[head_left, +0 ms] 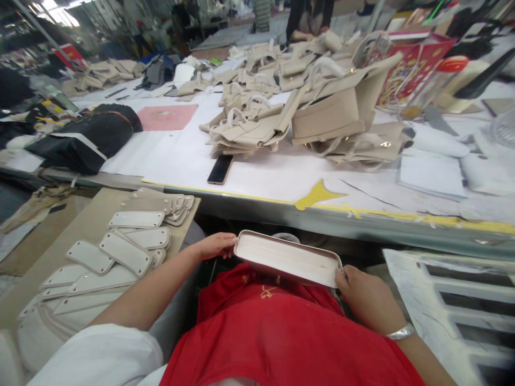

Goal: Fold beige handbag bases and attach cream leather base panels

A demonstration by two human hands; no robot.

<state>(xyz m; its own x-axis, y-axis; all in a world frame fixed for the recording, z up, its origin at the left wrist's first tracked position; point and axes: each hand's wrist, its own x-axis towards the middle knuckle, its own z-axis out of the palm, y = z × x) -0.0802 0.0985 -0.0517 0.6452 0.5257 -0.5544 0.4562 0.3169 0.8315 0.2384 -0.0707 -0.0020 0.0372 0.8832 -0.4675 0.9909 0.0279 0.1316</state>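
Gripping a long cream panel (287,259) at both ends, we hold it level above our red apron (281,338): right hand (368,297) pinching the right end, thumb on top; left hand (213,246) curled loosely at the left end. Its long axis runs straight from one set of fingers to the other. Left of our left fingers, matching panels (120,252) lie stacked; beyond both, a phone (220,169) rests on the table (281,182).

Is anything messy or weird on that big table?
Yes. A yellow scrap hangs over the table edge, and the beige bags lie in a tumbled heap. Both hands, left and right, hold a flat white panel.
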